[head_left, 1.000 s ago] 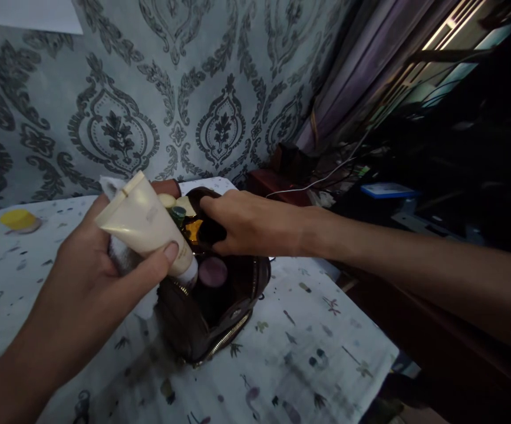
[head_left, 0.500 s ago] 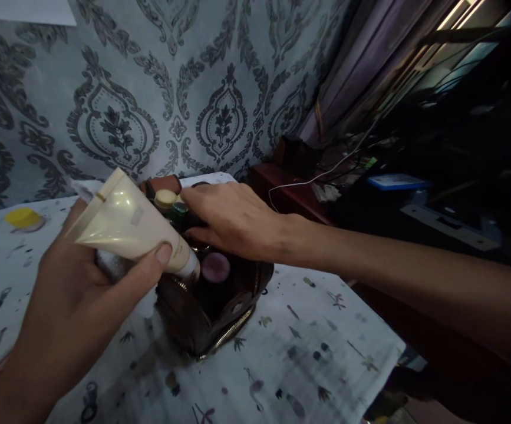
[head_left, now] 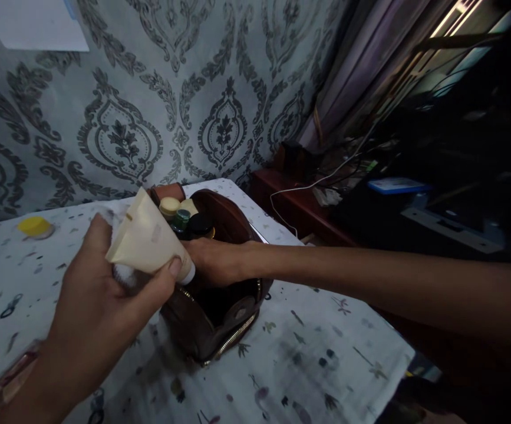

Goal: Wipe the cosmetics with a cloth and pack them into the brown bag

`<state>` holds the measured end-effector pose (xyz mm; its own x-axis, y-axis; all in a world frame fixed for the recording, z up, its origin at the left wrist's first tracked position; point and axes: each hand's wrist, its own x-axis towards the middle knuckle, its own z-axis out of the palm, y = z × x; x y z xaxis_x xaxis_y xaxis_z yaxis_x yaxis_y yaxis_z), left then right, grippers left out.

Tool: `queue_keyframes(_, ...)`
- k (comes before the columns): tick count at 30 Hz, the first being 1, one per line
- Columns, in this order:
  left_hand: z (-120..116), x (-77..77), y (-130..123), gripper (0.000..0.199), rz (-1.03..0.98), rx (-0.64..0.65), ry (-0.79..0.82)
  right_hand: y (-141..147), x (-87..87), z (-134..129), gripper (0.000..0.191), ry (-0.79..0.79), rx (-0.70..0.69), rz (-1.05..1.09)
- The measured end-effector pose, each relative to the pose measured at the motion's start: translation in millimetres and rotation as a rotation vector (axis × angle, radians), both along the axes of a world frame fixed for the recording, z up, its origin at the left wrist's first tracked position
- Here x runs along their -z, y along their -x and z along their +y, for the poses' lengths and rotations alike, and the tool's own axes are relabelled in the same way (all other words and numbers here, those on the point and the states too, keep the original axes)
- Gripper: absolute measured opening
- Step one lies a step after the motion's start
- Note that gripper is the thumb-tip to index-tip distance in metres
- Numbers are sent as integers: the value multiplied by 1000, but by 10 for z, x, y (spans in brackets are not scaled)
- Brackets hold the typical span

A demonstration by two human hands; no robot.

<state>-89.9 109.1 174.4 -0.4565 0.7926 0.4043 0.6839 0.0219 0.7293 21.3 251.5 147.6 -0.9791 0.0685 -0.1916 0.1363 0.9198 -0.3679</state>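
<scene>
A cream-coloured squeeze tube [head_left: 149, 235] is held by my left hand [head_left: 109, 294], thumb across its lower part, its white cap pointing down over the bag's left edge. The dark brown zip bag [head_left: 197, 330] stands open on the patterned cloth. My right hand [head_left: 220, 260] reaches down into it from the right, and its fingers are hidden behind the tube and inside the bag. Just behind that hand are a dark round lid [head_left: 201, 224], a green cap [head_left: 181, 219] and a pale gold lid [head_left: 169, 206].
A yellow-lidded small jar [head_left: 35, 226] sits at the left of the cloth-covered table [head_left: 312, 347]. Behind the bag is a brown cylindrical item [head_left: 169, 192]. A white cable [head_left: 297, 188] runs over a dark red surface at the right, near a blue-edged object [head_left: 397, 186].
My right hand has moved lower and forward into the bag, uncovering the dark lid and the bag's rear flap. The round pink item is now out of sight. My left hand still holds the tube.
</scene>
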Motion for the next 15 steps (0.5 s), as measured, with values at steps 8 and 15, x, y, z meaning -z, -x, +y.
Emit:
queue_keyframes(8, 34, -5, -43, 37, -46, 12, -47, 13, -194, -258, 13, -193, 14, -246)
queue_keyframes(15, 32, -18, -12, 45, -199, 119, -124, -234, -370, -162, 48, -203, 60, -196)
